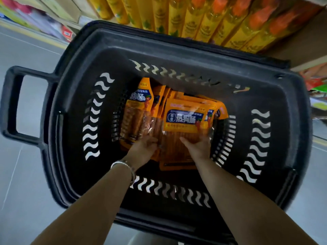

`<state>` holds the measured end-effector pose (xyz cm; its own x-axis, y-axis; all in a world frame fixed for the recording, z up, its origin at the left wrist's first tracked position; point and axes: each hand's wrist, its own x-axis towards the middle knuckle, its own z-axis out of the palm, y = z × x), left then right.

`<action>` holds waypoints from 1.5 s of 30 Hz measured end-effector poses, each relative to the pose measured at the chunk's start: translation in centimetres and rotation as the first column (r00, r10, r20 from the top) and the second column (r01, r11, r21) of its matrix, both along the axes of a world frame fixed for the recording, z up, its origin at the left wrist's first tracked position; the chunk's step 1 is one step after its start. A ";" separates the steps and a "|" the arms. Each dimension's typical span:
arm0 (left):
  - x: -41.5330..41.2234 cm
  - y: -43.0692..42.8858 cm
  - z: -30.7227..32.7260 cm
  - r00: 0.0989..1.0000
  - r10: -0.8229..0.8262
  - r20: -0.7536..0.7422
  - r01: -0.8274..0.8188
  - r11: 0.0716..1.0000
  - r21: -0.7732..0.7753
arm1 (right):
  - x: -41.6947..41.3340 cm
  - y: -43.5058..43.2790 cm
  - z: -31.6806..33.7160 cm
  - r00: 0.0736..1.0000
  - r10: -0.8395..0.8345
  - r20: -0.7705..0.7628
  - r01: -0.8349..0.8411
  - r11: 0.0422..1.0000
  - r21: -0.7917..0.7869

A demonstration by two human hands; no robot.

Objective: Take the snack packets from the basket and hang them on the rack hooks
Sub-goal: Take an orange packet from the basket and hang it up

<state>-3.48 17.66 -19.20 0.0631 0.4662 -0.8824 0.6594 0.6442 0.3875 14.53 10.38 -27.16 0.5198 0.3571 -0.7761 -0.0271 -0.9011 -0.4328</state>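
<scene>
Hands [199,147] on packets [182,119] — label perhaps 热狗肠

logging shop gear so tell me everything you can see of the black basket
The black basket looks like hard plastic: deep, round-cornered, with a thick rim and wavy slots through its walls. A loop handle juts from its left end. Seen from above over grey floor, it holds orange snack packets, which the left hand and right hand hold.

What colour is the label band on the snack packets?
Dark blue with white characters, on the orange snack packets; the head view shows it.
</scene>
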 end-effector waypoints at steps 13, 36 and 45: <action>-0.9 1.1 1.6 0.997 0.047 0.068 -0.051 0.997 0.065 | 1.1 0.2 7.4 0.909 -0.049 -0.414 0.121 0.981 0.152; -2.4 1.5 0.0 0.946 0.311 -0.093 -0.287 0.934 0.212 | 1.1 -0.1 -1.3 0.992 0.126 -0.012 -0.126 0.991 -0.035; -2.0 1.3 0.1 0.958 0.278 -0.073 -0.260 0.946 0.196 | 4.1 0.9 -1.9 0.911 -0.199 -0.362 0.161 0.978 -0.133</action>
